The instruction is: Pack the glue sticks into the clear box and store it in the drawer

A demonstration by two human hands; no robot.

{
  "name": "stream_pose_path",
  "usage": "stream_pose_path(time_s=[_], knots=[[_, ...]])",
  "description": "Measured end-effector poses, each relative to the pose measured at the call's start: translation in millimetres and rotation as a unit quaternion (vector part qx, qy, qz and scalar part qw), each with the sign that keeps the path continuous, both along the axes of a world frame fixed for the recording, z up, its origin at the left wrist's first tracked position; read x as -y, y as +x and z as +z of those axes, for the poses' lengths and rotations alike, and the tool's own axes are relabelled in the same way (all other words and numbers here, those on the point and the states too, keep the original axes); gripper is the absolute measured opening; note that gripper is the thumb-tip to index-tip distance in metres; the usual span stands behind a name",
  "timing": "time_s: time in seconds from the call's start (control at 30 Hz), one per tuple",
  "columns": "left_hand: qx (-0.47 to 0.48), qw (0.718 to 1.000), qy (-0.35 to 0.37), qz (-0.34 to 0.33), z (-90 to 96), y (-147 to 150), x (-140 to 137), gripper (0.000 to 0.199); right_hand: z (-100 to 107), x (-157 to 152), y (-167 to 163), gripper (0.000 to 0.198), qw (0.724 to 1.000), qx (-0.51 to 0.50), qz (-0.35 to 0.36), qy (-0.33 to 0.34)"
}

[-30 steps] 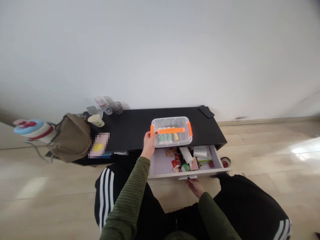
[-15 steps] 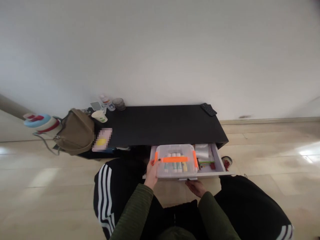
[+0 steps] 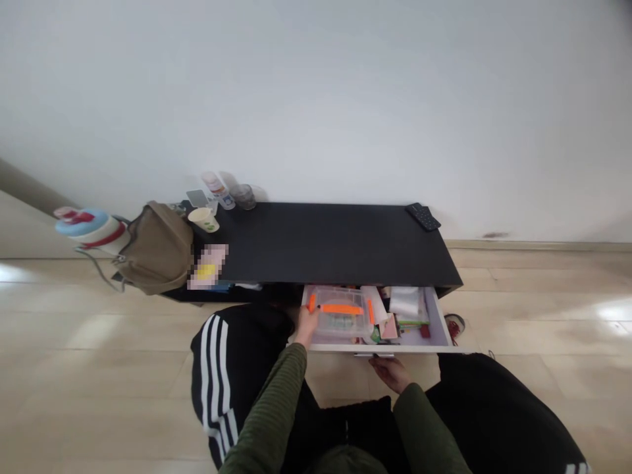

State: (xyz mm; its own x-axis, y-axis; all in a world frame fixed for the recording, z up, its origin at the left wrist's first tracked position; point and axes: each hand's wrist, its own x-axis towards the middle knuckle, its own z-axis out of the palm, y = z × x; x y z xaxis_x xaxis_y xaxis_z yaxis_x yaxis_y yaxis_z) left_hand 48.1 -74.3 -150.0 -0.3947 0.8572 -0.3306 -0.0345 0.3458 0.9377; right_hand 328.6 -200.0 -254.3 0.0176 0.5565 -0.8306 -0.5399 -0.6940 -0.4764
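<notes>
My left hand (image 3: 307,324) grips the left side of a clear plastic storage box (image 3: 340,322) with orange clips and an orange handle. The box lies low inside the left part of a pulled-out drawer (image 3: 441,322). At the drawer's front, my right hand (image 3: 390,372) has its fingers closed on the metal drawer handle (image 3: 374,355). Right of the box are a white roll-like item (image 3: 374,303), a pink card-like piece (image 3: 388,326), a clear plastic bag (image 3: 405,301) and thin green sticks (image 3: 412,323). What the box holds is hard to make out.
The drawer belongs to a low black cabinet (image 3: 316,243) against the wall. On its top stand a brown bag (image 3: 160,253), a paper cup (image 3: 204,220), a spray bottle (image 3: 220,191), a glass (image 3: 244,196) and dark remotes (image 3: 423,217). A large bottle (image 3: 91,230) leans beside the bag.
The storage box has gone from above the drawer's front edge down and back into the drawer, with my left hand on it. My right hand stays at the drawer handle.
</notes>
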Motion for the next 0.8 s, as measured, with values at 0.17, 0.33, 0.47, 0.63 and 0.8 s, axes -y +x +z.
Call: stream_pose_path(time_s=[0.17, 0.33, 0.47, 0.63, 0.8], knots=[[-0.128, 0.991, 0.008, -0.038, 15.4, -2, 6, 0.037, -4, -2, -2, 0.033, 1.0, 0.006, -0.016, 0.014], [-0.245, 0.964, 0.017, -0.097, 30.1, 2, 12, 0.046, -6, -7, -9, 0.033, 0.998, 0.025, -0.033, 0.037], [-0.26, 0.959, 0.068, -0.093, 35.6, 6, 16, 0.037, -6, -17, -12, 0.034, 0.996, 0.053, -0.044, 0.057], [-0.294, 0.936, 0.131, -0.144, 38.0, 24, 41, 0.031, -4, -39, -13, 0.032, 0.995, 0.063, -0.033, 0.071], [-0.295, 0.914, 0.147, -0.237, 26.8, 36, 64, 0.029, -1, -72, -15, 0.035, 0.991, 0.077, -0.042, 0.099]])
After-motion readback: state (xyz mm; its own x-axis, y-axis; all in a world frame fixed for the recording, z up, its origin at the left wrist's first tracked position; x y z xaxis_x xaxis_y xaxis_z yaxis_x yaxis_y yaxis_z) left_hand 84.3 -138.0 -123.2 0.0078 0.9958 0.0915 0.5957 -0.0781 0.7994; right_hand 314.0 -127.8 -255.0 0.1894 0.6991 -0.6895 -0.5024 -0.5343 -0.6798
